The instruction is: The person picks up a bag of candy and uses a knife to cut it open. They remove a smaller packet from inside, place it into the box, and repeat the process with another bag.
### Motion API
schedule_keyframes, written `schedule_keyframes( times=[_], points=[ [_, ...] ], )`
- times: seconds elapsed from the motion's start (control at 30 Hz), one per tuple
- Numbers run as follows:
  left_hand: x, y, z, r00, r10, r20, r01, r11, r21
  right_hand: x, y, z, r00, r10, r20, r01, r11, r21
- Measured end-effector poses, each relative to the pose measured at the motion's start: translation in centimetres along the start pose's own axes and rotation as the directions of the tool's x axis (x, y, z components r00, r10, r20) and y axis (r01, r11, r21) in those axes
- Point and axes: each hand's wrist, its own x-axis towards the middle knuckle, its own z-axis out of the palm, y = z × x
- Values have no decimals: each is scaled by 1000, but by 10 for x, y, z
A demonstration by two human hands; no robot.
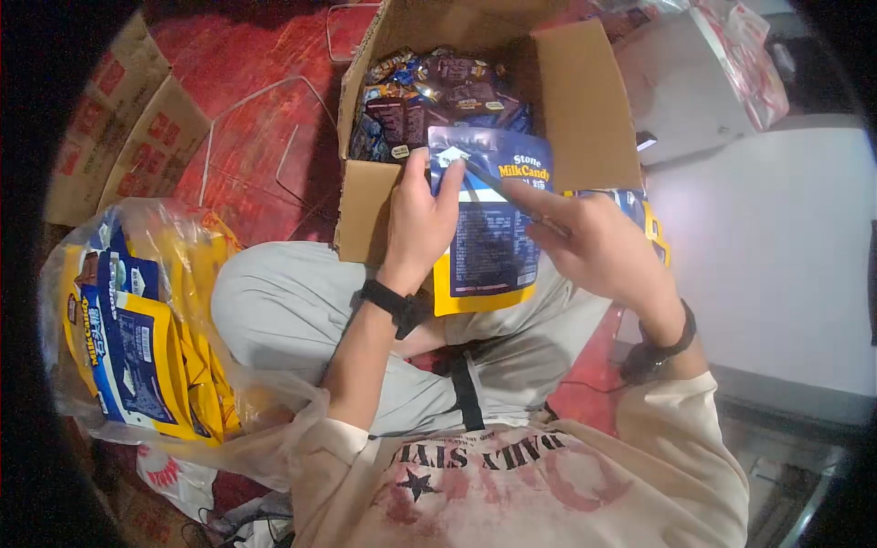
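Note:
A blue and yellow milk candy pouch (493, 239) is held upright above my lap. My left hand (422, 215) pinches its upper left edge, with the thumb lying on the front near a white arrow-shaped mark. In my right hand (589, 233) is a slim dark pointed tool (486, 179); its tip reaches that white mark, close to my left thumb. Right behind the pouch stands an open cardboard box (585, 100), which holds many small wrapped candies (448, 87) in dark purple and blue.
To my left, a clear plastic bag (274, 416) holds several similar candy pouches (137, 338). Flattened printed cardboard (137, 128) leans at the far left. On the right are a white surface (767, 265) and a pale panel (681, 91). More pouches (656, 228) lie beside the box.

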Motion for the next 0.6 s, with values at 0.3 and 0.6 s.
schedule_keyframes(
  times=[0.3,0.6],
  points=[
    [1,-16,-5,994,111,-16,-110,992,58,0,-22,-1,999,36,30,-33,995,-96],
    [-7,-18,-8,996,72,-50,-74,997,-34,-10,-29,16,1000,23,-7,-24,985,-170]
  ],
)
